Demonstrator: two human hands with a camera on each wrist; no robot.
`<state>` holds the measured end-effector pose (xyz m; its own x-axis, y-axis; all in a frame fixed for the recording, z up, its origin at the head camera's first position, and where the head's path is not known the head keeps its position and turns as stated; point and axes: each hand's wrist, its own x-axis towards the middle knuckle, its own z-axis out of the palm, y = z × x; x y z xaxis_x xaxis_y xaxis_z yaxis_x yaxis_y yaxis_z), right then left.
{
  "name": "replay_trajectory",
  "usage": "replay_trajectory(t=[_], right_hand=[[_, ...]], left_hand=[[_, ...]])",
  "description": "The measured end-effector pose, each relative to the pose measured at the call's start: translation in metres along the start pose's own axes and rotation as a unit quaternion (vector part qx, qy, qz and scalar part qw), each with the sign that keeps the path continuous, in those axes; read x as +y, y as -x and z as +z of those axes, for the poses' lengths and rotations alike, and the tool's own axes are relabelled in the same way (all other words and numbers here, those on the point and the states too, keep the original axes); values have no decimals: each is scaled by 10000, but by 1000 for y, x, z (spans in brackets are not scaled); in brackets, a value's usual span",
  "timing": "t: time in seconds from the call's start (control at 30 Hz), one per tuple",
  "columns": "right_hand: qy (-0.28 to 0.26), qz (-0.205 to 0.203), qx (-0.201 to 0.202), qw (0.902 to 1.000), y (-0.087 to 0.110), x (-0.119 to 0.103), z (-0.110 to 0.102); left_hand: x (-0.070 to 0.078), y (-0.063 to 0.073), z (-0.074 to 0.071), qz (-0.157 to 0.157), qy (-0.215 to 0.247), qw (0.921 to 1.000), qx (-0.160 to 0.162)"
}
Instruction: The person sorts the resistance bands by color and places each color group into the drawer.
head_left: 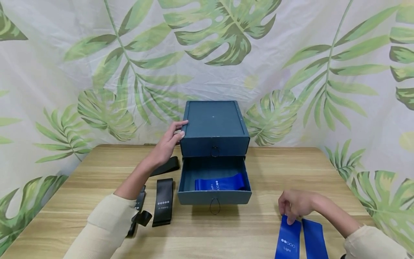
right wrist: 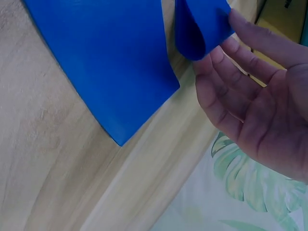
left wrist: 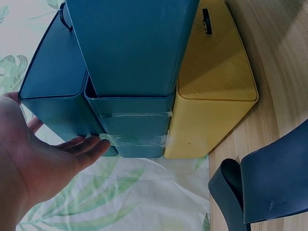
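Note:
A dark blue drawer unit (head_left: 211, 118) stands at the middle back, its middle drawer (head_left: 197, 198) pulled out. Inside lies a blue resistance band (head_left: 221, 182) marked "Light". My left hand (head_left: 164, 146) rests against the unit's upper left side, fingers extended along it. At front right, my right hand (head_left: 297, 202) pinches the far end of another blue "Light" resistance band (head_left: 288, 237) between thumb and fingers; the right wrist view shows that end as a folded loop (right wrist: 192, 36). A further blue band (head_left: 314, 237) lies flat on the table just right of it.
Left of the unit lie several black bands, among them an "X-Heavy" band (head_left: 163, 201), a folded one (head_left: 168, 166) behind it and a curled one (head_left: 143, 218). A yellow bottom drawer section (left wrist: 216, 120) shows in the left wrist view. A leaf-print cloth (head_left: 278, 54) hangs behind the wooden table.

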<state>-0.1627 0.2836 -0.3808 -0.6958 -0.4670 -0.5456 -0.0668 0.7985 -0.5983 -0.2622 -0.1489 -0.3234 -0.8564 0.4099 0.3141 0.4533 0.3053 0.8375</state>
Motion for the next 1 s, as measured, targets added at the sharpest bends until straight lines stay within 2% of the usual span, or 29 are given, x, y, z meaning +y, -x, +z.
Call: replay_trajectory(t=[0.1, 0.3, 0.47, 0.53, 0.77, 1.0], right_hand=[[200, 66, 50, 9998, -2, 0, 2], [724, -323, 156, 9967, -3, -1, 4], [905, -501, 312, 9942, -2, -6, -1], [824, -608, 351, 9941, -3, -8, -3], [666, -1578, 621, 9833, -1, -22, -20], [214, -1936, 790, 9777, 6, -44, -35]], left_hand=[[0, 0, 0, -9, 22, 10000, -4], [0, -1, 1, -4, 41, 10000, -9], [1, 0, 0, -9, 39, 10000, -9], [0, 0, 1, -11, 30, 10000, -13], [-1, 0, 1, 9, 16, 10000, 1], [-1, 1, 0, 0, 9, 10000, 11]])
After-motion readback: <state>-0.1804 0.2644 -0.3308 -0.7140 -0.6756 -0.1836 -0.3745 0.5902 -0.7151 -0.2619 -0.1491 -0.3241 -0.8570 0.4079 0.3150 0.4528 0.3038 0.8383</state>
